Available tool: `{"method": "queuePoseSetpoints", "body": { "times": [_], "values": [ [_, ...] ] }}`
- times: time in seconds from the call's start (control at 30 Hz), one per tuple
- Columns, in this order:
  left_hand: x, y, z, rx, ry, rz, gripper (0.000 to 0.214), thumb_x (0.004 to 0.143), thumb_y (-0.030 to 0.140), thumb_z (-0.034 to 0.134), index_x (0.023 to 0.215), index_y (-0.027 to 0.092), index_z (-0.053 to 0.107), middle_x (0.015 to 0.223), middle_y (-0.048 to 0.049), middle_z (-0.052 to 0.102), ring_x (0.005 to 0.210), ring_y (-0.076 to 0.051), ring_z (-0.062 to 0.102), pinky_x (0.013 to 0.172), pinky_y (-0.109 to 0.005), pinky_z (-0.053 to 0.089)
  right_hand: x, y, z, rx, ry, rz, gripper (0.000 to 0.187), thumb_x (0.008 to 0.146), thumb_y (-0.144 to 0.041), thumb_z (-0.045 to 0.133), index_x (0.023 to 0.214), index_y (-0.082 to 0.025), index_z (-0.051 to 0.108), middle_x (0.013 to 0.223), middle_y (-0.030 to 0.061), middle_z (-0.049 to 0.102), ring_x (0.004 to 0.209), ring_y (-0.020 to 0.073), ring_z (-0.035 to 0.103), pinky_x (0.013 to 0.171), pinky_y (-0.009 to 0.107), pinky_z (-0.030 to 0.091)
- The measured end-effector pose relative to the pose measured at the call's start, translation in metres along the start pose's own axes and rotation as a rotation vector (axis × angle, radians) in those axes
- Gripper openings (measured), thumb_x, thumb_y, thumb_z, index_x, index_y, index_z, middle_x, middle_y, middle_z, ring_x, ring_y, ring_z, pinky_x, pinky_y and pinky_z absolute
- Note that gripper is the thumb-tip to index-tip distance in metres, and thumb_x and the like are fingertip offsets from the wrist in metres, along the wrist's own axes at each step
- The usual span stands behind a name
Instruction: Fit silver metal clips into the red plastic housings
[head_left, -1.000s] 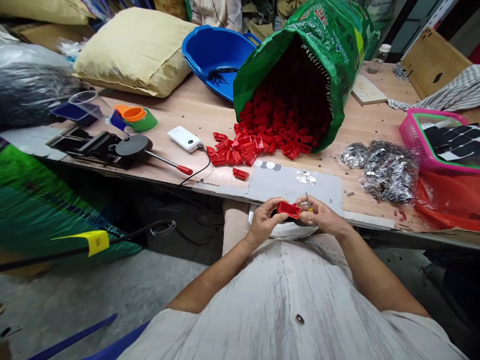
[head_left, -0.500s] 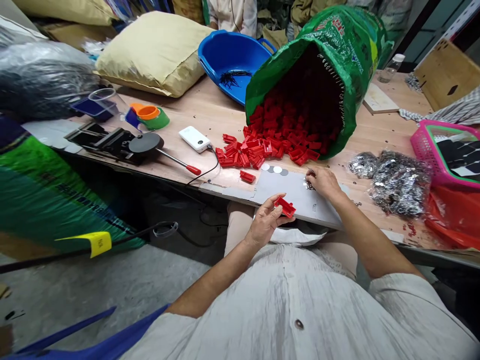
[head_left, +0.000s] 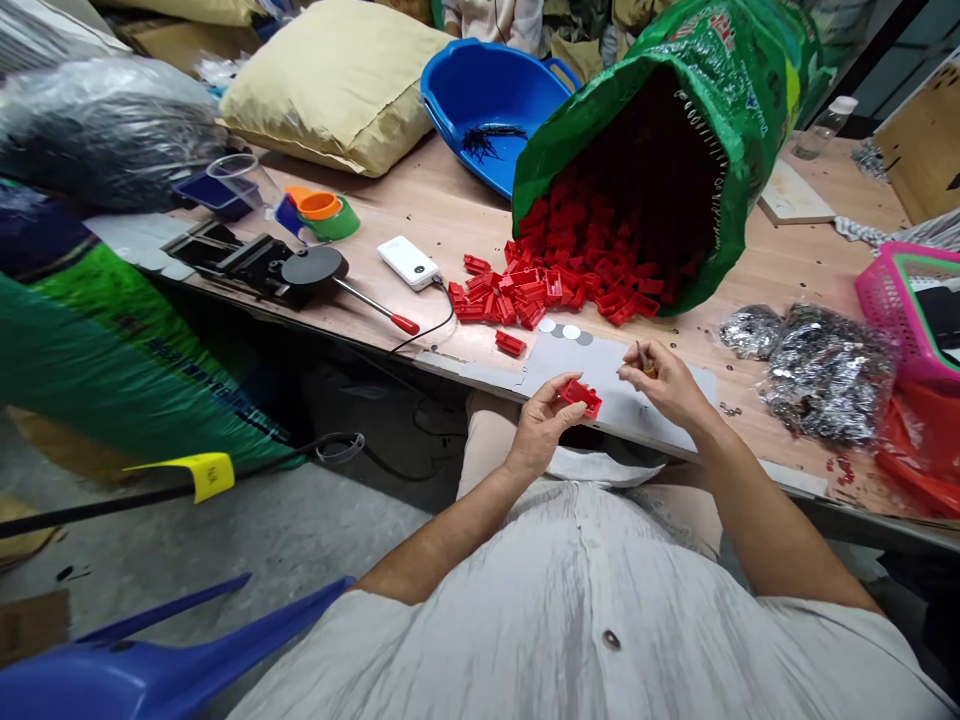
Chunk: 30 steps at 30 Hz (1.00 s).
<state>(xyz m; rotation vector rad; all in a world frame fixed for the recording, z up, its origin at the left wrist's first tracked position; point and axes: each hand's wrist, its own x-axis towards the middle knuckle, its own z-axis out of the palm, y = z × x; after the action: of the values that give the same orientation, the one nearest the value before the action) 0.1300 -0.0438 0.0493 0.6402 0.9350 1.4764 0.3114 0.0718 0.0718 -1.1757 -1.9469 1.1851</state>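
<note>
I'm pinching a red part [head_left: 583, 398] near me, left hand [head_left: 538, 432] seemingly steadying it, right hand [head_left: 670, 386] gripping a small tool [head_left: 649, 370].

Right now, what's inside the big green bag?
Small red parts are heaped inside the green bag and spill out its mouth. The far end is dark and hidden by its side.

Between the left hand [head_left: 540, 430] and the right hand [head_left: 669, 385], a gap lies open over the grey sheet [head_left: 600, 362]. Beyond, loose red plastic housings [head_left: 517, 295] and the green sack [head_left: 750, 90] block the far side. To the right, bare tabletop [head_left: 780, 265] separates sack from bagged metal pieces [head_left: 825, 370]; left, a red-tipped lever [head_left: 405, 324] juts nearward.
</note>
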Motion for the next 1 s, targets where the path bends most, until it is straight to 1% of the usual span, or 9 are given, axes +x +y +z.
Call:
{"method": "queuePoseSetpoints", "body": {
  "times": [0.1, 0.2, 0.33, 0.43, 0.53, 0.63, 0.73, 0.9, 1.0],
  "values": [
    [0.0, -0.001, 0.002, 0.165, 0.017, 0.114, 0.047, 0.072, 0.029, 0.081, 0.116, 0.021, 0.068, 0.107, -0.0041, 0.071, 0.097, -0.016, 0.066, 0.09, -0.028, 0.054, -0.027, -0.012, 0.012, 0.102, -0.082, -0.026, 0.023, 0.086, -0.04, 0.064, 0.098, -0.023, 0.055, 0.081, -0.0015, 0.057, 0.07, 0.0141, 0.052, 0.065, 0.028, 0.041],
    [-0.004, 0.0, 0.007, 0.271, 0.001, 0.175, 0.046, 0.073, 0.029, 0.081, 0.116, 0.022, 0.069, 0.106, -0.0036, 0.071, 0.095, -0.015, 0.066, 0.089, -0.027, 0.054, -0.042, -0.017, 0.022, 0.102, -0.056, -0.034, 0.021, 0.087, -0.04, 0.063, 0.096, -0.023, 0.054, 0.08, -0.0016, 0.054, 0.071, 0.0138, 0.05, 0.066, 0.028, 0.04],
    [-0.009, 0.001, 0.014, 0.337, 0.002, 0.204, 0.044, 0.072, 0.029, 0.081, 0.114, 0.022, 0.071, 0.11, -0.0053, 0.07, 0.099, -0.017, 0.066, 0.088, -0.027, 0.055, -0.047, -0.016, 0.028, 0.116, -0.027, -0.012, 0.021, 0.087, -0.041, 0.064, 0.09, -0.023, 0.054, 0.08, -0.0014, 0.054, 0.071, 0.0138, 0.05, 0.067, 0.028, 0.041],
    [-0.009, 0.0, 0.016, 0.236, -0.018, 0.15, 0.046, 0.071, 0.028, 0.082, 0.115, 0.023, 0.07, 0.103, -0.0035, 0.071, 0.092, -0.015, 0.066, 0.086, -0.028, 0.056, -0.048, -0.015, 0.027, 0.179, -0.044, 0.014, 0.023, 0.086, -0.043, 0.066, 0.09, -0.023, 0.055, 0.079, -0.002, 0.055, 0.069, 0.0129, 0.051, 0.065, 0.028, 0.041],
    [-0.007, 0.002, 0.017, 0.017, -0.064, 0.022, 0.049, 0.073, 0.031, 0.081, 0.119, 0.023, 0.066, 0.094, -0.0014, 0.07, 0.08, -0.013, 0.067, 0.08, -0.031, 0.058, -0.051, -0.018, 0.024, 0.302, -0.085, 0.055, 0.026, 0.088, -0.047, 0.063, 0.093, -0.023, 0.054, 0.077, -0.0026, 0.056, 0.061, 0.0111, 0.047, 0.057, 0.026, 0.038],
    [-0.007, 0.005, 0.018, -0.109, -0.072, -0.069, 0.051, 0.073, 0.03, 0.081, 0.12, 0.022, 0.064, 0.094, -0.001, 0.069, 0.076, -0.012, 0.067, 0.078, -0.031, 0.058, -0.056, -0.021, 0.021, 0.411, -0.106, 0.101, 0.028, 0.091, -0.05, 0.058, 0.095, -0.023, 0.051, 0.076, -0.0019, 0.06, 0.055, 0.01, 0.043, 0.053, 0.026, 0.035],
    [-0.008, 0.006, 0.021, -0.172, -0.074, -0.114, 0.051, 0.071, 0.028, 0.082, 0.119, 0.022, 0.064, 0.095, -0.0012, 0.069, 0.08, -0.013, 0.068, 0.081, -0.033, 0.058, -0.061, -0.023, 0.019, 0.425, -0.109, 0.123, 0.028, 0.091, -0.048, 0.06, 0.095, -0.022, 0.052, 0.077, -0.0019, 0.058, 0.056, 0.0093, 0.043, 0.053, 0.025, 0.036],
    [-0.007, 0.003, 0.023, -0.205, -0.084, -0.149, 0.051, 0.072, 0.027, 0.082, 0.119, 0.022, 0.064, 0.095, -0.0015, 0.069, 0.082, -0.014, 0.068, 0.083, -0.035, 0.057, -0.066, -0.021, 0.016, 0.399, -0.109, 0.109, 0.024, 0.089, -0.045, 0.064, 0.094, -0.023, 0.054, 0.076, -0.0037, 0.048, 0.06, 0.0097, 0.043, 0.054, 0.025, 0.038],
    [-0.007, 0.003, 0.023, -0.187, -0.095, -0.158, 0.051, 0.073, 0.028, 0.081, 0.12, 0.022, 0.063, 0.094, -0.0009, 0.068, 0.08, -0.013, 0.068, 0.081, -0.034, 0.057, -0.068, -0.022, 0.015, 0.374, -0.089, 0.092, 0.024, 0.089, -0.045, 0.063, 0.095, -0.025, 0.052, 0.079, -0.003, 0.05, 0.061, 0.011, 0.043, 0.055, 0.026, 0.039]
  ]
}}
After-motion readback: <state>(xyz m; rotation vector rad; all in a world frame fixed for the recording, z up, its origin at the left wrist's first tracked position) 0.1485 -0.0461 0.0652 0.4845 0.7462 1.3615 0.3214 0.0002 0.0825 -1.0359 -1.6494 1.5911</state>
